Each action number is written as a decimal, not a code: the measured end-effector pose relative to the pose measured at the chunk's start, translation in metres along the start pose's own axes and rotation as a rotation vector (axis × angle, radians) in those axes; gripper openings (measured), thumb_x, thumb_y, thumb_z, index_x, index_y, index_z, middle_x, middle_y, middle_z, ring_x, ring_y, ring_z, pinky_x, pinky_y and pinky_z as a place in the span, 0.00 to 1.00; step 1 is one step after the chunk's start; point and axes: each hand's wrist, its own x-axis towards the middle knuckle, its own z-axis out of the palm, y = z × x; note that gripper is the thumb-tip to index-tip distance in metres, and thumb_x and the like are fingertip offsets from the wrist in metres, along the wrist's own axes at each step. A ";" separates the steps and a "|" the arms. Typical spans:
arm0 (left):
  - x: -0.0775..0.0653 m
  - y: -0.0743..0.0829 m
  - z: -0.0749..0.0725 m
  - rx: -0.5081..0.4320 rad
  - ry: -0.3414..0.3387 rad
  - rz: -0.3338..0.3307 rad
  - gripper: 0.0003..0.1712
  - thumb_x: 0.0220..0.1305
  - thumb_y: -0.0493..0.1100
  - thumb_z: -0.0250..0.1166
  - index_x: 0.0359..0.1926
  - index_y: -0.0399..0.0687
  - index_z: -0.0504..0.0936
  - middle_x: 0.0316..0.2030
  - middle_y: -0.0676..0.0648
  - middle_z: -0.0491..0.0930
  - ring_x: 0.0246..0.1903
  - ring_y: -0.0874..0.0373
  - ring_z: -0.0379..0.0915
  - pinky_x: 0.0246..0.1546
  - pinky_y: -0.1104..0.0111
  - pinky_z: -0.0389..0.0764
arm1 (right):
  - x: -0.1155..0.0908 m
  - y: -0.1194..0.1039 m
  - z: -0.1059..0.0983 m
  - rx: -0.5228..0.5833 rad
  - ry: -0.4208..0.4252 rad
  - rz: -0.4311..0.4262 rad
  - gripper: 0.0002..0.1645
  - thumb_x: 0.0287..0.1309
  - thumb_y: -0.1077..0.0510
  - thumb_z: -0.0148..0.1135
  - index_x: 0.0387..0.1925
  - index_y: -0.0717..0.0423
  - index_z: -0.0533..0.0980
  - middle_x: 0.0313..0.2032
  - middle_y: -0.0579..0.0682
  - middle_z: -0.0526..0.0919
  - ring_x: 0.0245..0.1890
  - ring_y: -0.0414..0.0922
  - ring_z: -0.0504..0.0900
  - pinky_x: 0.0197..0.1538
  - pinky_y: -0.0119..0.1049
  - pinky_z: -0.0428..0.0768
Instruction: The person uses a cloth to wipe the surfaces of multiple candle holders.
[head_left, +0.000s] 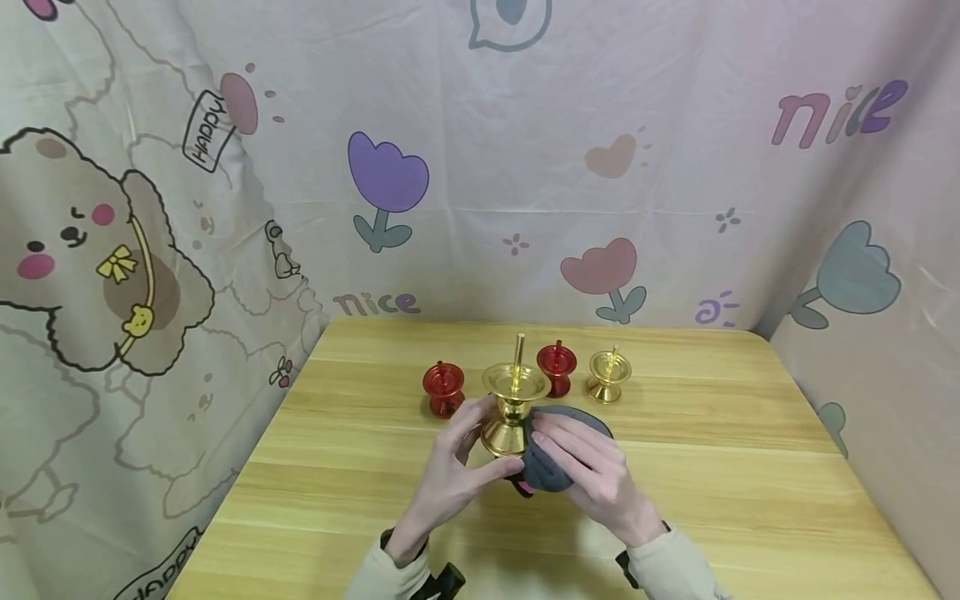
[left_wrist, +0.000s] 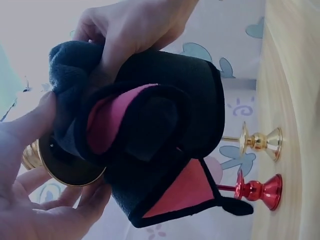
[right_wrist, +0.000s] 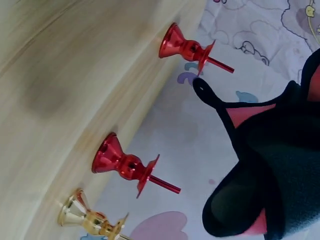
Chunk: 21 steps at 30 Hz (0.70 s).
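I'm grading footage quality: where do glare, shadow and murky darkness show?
Head view: bright glints on the held gold candle holder, soft shadow on the table; left wrist: dark cloth, folds hard to read; right wrist: blurry-edged shadow on the table.

Dark cloth, black-edged with pinkish-red lining, right side of frame, its small loop pointing upper left; upper red candle holder at top centre; second red candle holder left of centre; gold candle holder lower left, spike cut by bottom edge; wooden tabletop across left; printed fabric behind
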 end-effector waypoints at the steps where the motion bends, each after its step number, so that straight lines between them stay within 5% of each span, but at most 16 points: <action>1: 0.000 -0.001 -0.001 -0.006 0.001 0.015 0.41 0.57 0.32 0.74 0.71 0.46 0.71 0.61 0.42 0.75 0.63 0.61 0.70 0.65 0.69 0.76 | 0.000 0.000 0.000 0.004 -0.001 -0.001 0.16 0.66 0.57 0.65 0.39 0.71 0.84 0.36 0.67 0.89 0.36 0.60 0.88 0.54 0.43 0.86; 4: 0.000 -0.003 -0.003 -0.050 -0.022 0.021 0.39 0.59 0.30 0.72 0.71 0.43 0.70 0.58 0.41 0.73 0.61 0.61 0.71 0.63 0.71 0.77 | -0.004 0.001 0.001 0.050 0.009 0.029 0.14 0.66 0.60 0.65 0.39 0.72 0.84 0.38 0.67 0.88 0.39 0.59 0.88 0.55 0.43 0.86; 10: -0.001 -0.002 -0.005 -0.053 -0.086 -0.004 0.37 0.65 0.31 0.66 0.73 0.36 0.65 0.69 0.32 0.67 0.69 0.51 0.68 0.70 0.73 0.69 | -0.012 0.005 0.002 0.158 0.064 0.158 0.09 0.66 0.68 0.61 0.37 0.73 0.84 0.41 0.67 0.88 0.43 0.56 0.89 0.56 0.38 0.85; 16: -0.003 -0.001 -0.001 0.089 -0.029 -0.032 0.41 0.62 0.37 0.72 0.74 0.46 0.66 0.71 0.41 0.70 0.71 0.52 0.66 0.72 0.70 0.67 | -0.007 0.005 0.001 0.065 0.023 0.054 0.11 0.68 0.65 0.60 0.38 0.72 0.84 0.38 0.67 0.88 0.39 0.59 0.88 0.55 0.42 0.86; 21: -0.001 -0.004 0.000 0.104 0.013 0.051 0.40 0.58 0.35 0.74 0.71 0.47 0.70 0.61 0.42 0.76 0.63 0.60 0.71 0.66 0.69 0.75 | -0.004 0.004 0.002 0.040 0.000 0.000 0.13 0.68 0.61 0.63 0.39 0.72 0.83 0.37 0.67 0.89 0.38 0.59 0.87 0.55 0.43 0.86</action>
